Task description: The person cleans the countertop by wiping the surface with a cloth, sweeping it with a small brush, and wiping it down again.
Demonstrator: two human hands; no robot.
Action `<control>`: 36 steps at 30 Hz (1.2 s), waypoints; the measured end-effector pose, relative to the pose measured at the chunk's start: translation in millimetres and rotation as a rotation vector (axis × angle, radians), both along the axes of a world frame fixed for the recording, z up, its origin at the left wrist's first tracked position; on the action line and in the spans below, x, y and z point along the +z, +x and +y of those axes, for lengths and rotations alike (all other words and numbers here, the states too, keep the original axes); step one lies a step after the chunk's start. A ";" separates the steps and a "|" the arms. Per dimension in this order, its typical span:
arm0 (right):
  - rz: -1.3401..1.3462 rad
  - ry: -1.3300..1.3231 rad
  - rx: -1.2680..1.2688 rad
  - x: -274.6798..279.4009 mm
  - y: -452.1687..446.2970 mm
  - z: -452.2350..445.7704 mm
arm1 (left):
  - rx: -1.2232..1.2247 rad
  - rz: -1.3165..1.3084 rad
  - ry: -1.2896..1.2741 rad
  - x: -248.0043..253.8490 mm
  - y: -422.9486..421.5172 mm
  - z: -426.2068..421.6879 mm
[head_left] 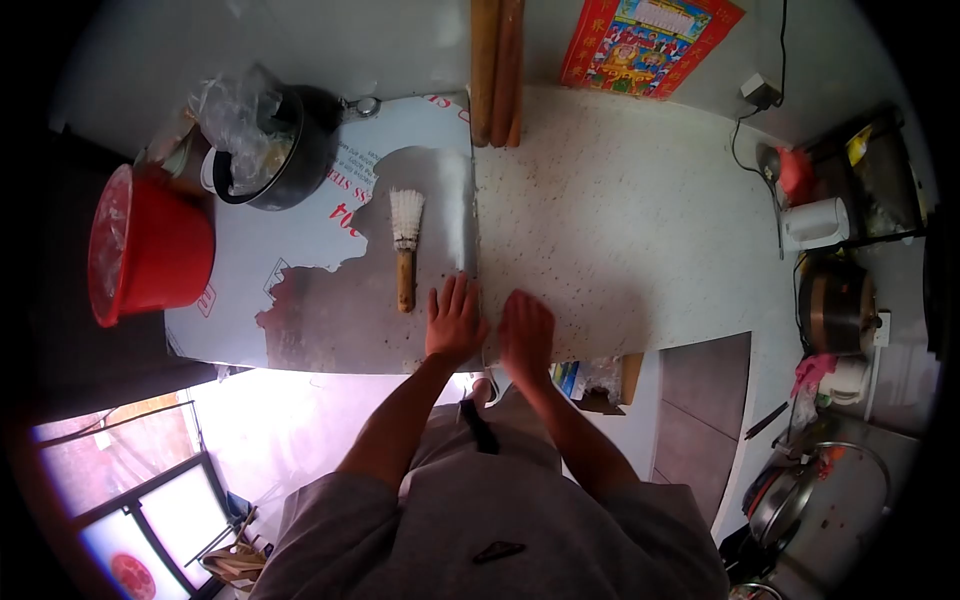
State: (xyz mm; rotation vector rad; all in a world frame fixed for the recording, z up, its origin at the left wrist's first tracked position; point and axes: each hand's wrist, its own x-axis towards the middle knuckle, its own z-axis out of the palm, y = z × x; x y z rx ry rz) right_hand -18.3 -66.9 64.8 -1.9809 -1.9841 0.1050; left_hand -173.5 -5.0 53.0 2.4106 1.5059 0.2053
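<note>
Wall [410, 45]: plain, grey, bearing a red poster [637, 48] with a multicoloured printed centre. Socket [756, 88]: white, right of the poster, black cable [784, 40] attached. Counter [620, 210]: pale and speckled on the right, metal-surfaced on the left. Panel [703, 410] below counter level: grey. Light: strong, pinkish-white at lower left, near dark-framed panes [178, 515]

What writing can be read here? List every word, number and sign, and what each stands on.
"SS STE", red and cut short: on the protective film.
"04", red: same film; the digit before it is unclear at the torn edge.
Small grey print, same film: too small to read.
Characters on the red poster: too small to read surely.
Nothing else is readable.
</note>
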 end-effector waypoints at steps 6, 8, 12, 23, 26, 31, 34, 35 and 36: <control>0.025 0.024 0.149 -10.6 22.2 15.7 | -0.022 -0.041 0.059 -11.5 -4.7 1.5; -0.017 0.077 0.053 -14.7 28.1 39.3 | -0.017 -0.033 0.105 -9.8 -2.7 14.1; -0.018 -0.039 -0.040 -8.3 4.2 35.8 | 0.028 -0.047 0.082 -11.4 -4.9 40.0; 0.033 0.126 0.044 -15.8 22.0 102.5 | 0.030 -0.025 0.027 -2.8 -6.2 46.4; 0.007 -0.021 0.018 -18.5 -0.6 73.9 | 0.030 -0.013 0.017 -5.4 -7.9 45.7; 0.010 -0.239 0.243 7.0 6.8 81.2 | 0.023 -0.016 0.030 -9.3 -9.8 44.9; 0.021 0.069 0.204 -7.7 26.2 137.7 | 0.018 -0.008 0.026 -5.5 -7.3 45.2; 0.060 0.093 0.153 -4.0 26.7 151.7 | 0.020 -0.009 0.020 -2.4 -7.2 46.0; 0.028 0.105 0.134 -7.0 23.5 150.3 | 0.021 -0.009 0.015 -0.9 -7.8 47.5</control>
